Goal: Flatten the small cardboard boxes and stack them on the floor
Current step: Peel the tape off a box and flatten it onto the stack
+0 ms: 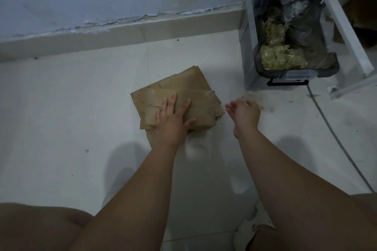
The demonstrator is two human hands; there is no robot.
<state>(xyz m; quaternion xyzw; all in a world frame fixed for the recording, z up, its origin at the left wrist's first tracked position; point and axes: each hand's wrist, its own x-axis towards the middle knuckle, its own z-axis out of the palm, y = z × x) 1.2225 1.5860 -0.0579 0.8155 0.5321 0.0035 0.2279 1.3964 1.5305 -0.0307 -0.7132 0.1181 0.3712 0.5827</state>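
Pressing our left hand [173,118] flat on the stack of flattened brown cardboard boxes [183,85], we keep its fingers straight and spread apart, with the thumb out to the side on the top sheet. The stack lies on the pale tiled floor [71,107] a little way out from the beige skirting board [102,38], its layers slightly askew so that their edges show at the left and front. Our right hand [243,114] hovers just beside the stack's right edge, palm turned inward, fingers loosely extended and holding nothing. Further right, against the wall, stands a clear plastic bin [250,56] lined with a black bag [306,26] that holds crumpled yellowish plastic film [275,58]. A grey cable [326,120] runs across the floor beside it.
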